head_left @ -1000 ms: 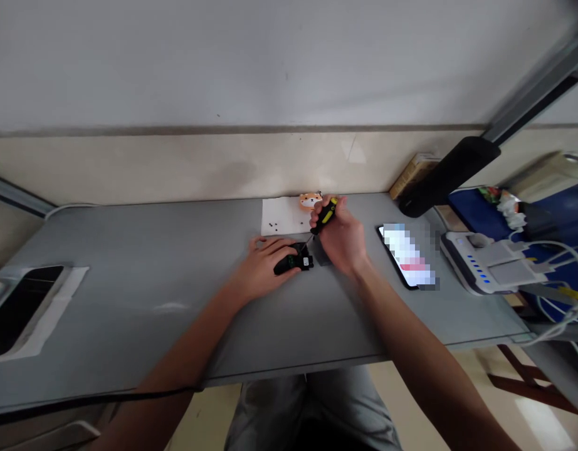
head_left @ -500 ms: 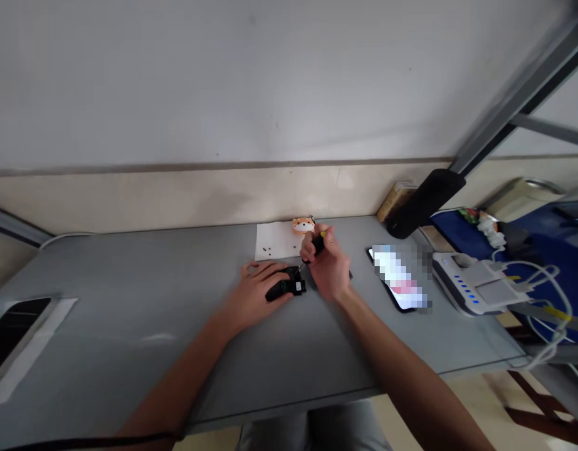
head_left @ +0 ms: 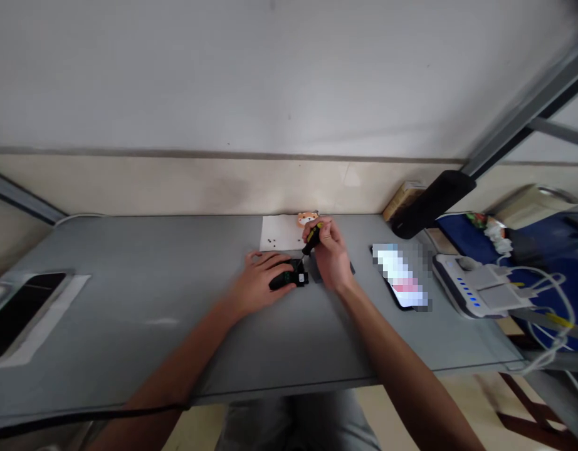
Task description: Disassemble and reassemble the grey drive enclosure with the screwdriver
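My left hand [head_left: 258, 285] holds a small black electronic device [head_left: 282, 280] down on the grey desk, its fingers over the far side and thumb along the near side. Some green circuit board and a small white square show on the device. In my right hand [head_left: 335, 258] is a screwdriver [head_left: 312, 240] with a black and yellow handle. It tilts down to the left, its tip at the device; exact contact is too small to tell. A dark flat piece [head_left: 320, 274] lies partly hidden under my right wrist.
Several tiny dark screws [head_left: 271, 242] lie on white paper [head_left: 280, 230], beside an orange animal-face item [head_left: 306, 219]. Rightward are a lit phone [head_left: 399, 275], a power strip [head_left: 462, 288] with cables and a black cylinder [head_left: 432, 203]. A dark-screened device [head_left: 26, 313] lies far left.
The screwdriver has become more visible and my right fingers have shifted around its handle. My left hand stays on the device. The whole view has shifted slightly.
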Demonstrator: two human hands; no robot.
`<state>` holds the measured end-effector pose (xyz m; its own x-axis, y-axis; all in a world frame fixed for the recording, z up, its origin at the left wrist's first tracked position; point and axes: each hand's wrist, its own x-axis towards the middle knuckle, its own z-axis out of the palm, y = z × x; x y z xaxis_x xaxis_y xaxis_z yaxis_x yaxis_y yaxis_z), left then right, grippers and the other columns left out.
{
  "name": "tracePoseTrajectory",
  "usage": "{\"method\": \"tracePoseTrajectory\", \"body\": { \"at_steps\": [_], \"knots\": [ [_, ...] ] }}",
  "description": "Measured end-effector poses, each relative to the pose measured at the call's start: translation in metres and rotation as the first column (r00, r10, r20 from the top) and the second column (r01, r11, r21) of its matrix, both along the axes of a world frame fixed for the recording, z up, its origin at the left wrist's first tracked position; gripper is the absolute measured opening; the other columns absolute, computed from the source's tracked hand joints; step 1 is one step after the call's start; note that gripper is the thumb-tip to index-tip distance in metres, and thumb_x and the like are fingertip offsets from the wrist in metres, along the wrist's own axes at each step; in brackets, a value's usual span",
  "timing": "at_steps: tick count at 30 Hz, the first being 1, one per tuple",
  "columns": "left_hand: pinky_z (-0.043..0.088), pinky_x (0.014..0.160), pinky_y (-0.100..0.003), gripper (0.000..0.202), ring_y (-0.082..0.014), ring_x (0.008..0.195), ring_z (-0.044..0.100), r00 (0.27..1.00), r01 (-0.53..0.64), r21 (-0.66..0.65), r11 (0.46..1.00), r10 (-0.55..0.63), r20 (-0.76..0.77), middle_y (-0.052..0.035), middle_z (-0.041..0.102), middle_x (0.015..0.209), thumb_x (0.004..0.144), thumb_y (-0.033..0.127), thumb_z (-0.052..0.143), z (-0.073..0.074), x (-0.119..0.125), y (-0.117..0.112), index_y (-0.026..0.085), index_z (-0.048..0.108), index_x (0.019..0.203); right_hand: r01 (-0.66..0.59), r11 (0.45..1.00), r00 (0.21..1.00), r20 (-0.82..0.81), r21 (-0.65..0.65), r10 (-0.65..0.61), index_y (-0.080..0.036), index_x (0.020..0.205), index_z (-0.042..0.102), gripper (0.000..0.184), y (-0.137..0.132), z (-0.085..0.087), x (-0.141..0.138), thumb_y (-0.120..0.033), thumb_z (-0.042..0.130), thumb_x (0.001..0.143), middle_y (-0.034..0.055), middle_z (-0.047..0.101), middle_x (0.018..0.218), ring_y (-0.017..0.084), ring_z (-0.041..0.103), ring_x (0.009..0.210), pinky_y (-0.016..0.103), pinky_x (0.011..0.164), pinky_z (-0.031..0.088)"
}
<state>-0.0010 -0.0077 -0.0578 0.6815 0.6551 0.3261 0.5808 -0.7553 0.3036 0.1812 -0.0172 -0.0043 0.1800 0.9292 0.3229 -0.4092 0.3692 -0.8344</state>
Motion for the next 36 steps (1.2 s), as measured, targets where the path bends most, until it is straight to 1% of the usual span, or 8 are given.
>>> {"method": "tracePoseTrajectory", "body": {
  "at_steps": [4, 9, 14, 21, 25, 28, 31, 36],
  "knots": [
    [0.039, 0.111, -0.053, 0.023, -0.0287, 0.126, 0.062, 1.000, -0.004, -0.008, 1.000, 0.004, -0.010, -0.0064, 0.072, 0.131, 0.099, 0.043, 0.062, 0.003, 0.000, -0.002, 0.030, 0.074, 0.113, -0.044, 0.998, 0.999, -0.009, -0.043, 0.044, -0.023, 0.077, 0.062, 0.039, 0.000, 0.004, -0.003, -0.061, 0.073, 0.083, 0.0015, 0.050, 0.084, 0.016, 0.048, 0.072, 0.032, 0.069, 0.040],
    [0.039, 0.111, -0.053, 0.023, -0.0288, 0.126, 0.062, 1.000, 0.009, -0.019, 1.000, -0.010, -0.029, -0.0069, 0.071, 0.132, 0.100, 0.041, 0.060, 0.006, 0.000, -0.004, 0.028, 0.073, 0.115, -0.167, 0.984, 0.983, -0.088, -0.065, 0.161, -0.024, 0.073, 0.057, 0.043, -0.003, 0.012, -0.010, -0.064, 0.067, 0.085, 0.0006, 0.042, 0.072, 0.017, 0.043, 0.065, 0.033, 0.064, 0.040],
    [0.039, 0.112, -0.054, 0.023, -0.0295, 0.125, 0.062, 1.000, 0.006, 0.007, 1.000, -0.006, -0.031, -0.0075, 0.071, 0.132, 0.099, 0.038, 0.061, 0.008, 0.000, -0.005, 0.029, 0.072, 0.116, -0.152, 0.983, 0.988, -0.051, -0.099, 0.148, -0.024, 0.070, 0.054, 0.055, -0.004, 0.013, -0.017, -0.076, 0.055, 0.086, 0.0003, 0.042, 0.063, 0.016, 0.040, 0.061, 0.032, 0.059, 0.037],
    [0.040, 0.110, -0.053, 0.021, -0.0296, 0.125, 0.063, 0.999, 0.000, 0.035, 0.999, 0.001, -0.034, -0.0073, 0.073, 0.128, 0.098, 0.037, 0.063, 0.006, 0.002, -0.006, 0.028, 0.072, 0.115, -0.205, 0.972, 0.979, -0.025, -0.114, 0.203, -0.023, 0.063, 0.049, 0.063, -0.008, 0.017, -0.023, -0.082, 0.054, 0.083, -0.0010, 0.038, 0.059, 0.014, 0.037, 0.056, 0.030, 0.054, 0.032],
    [0.041, 0.109, -0.053, 0.021, -0.0296, 0.123, 0.064, 1.000, 0.006, 0.044, 0.999, -0.006, -0.008, -0.0083, 0.073, 0.129, 0.098, 0.037, 0.063, 0.005, 0.002, -0.006, 0.026, 0.073, 0.113, -0.144, 0.988, 0.989, -0.021, -0.049, 0.143, -0.024, 0.071, 0.050, 0.055, -0.009, 0.013, -0.024, -0.076, 0.061, 0.082, -0.0034, 0.037, 0.060, 0.012, 0.034, 0.055, 0.029, 0.053, 0.027],
    [0.040, 0.110, -0.054, 0.020, -0.0295, 0.123, 0.064, 1.000, 0.005, 0.029, 1.000, -0.005, -0.001, -0.0074, 0.073, 0.129, 0.099, 0.036, 0.061, 0.006, 0.002, -0.007, 0.026, 0.072, 0.112, -0.091, 0.996, 0.995, -0.040, -0.010, 0.091, -0.026, 0.076, 0.043, 0.049, -0.007, 0.010, -0.022, -0.068, 0.067, 0.082, -0.0058, 0.036, 0.059, 0.012, 0.031, 0.054, 0.029, 0.053, 0.025],
    [0.039, 0.110, -0.055, 0.019, -0.0295, 0.122, 0.065, 1.000, 0.008, 0.016, 1.000, -0.008, 0.005, -0.0067, 0.073, 0.130, 0.099, 0.036, 0.061, 0.006, 0.002, -0.006, 0.026, 0.072, 0.111, -0.102, 0.995, 0.993, -0.059, 0.004, 0.102, -0.026, 0.075, 0.038, 0.049, -0.004, 0.010, -0.019, -0.064, 0.067, 0.084, -0.0066, 0.035, 0.058, 0.012, 0.030, 0.053, 0.029, 0.055, 0.025],
    [0.041, 0.109, -0.051, 0.020, -0.0289, 0.121, 0.065, 0.999, 0.035, -0.014, 0.999, -0.035, 0.016, -0.0069, 0.072, 0.131, 0.098, 0.037, 0.061, 0.005, 0.002, -0.003, 0.028, 0.072, 0.112, -0.159, 0.987, 0.986, -0.044, -0.012, 0.159, -0.026, 0.076, 0.039, 0.046, -0.001, 0.012, -0.015, -0.060, 0.069, 0.083, -0.0071, 0.035, 0.056, 0.013, 0.032, 0.053, 0.030, 0.057, 0.026]
  ]
}}
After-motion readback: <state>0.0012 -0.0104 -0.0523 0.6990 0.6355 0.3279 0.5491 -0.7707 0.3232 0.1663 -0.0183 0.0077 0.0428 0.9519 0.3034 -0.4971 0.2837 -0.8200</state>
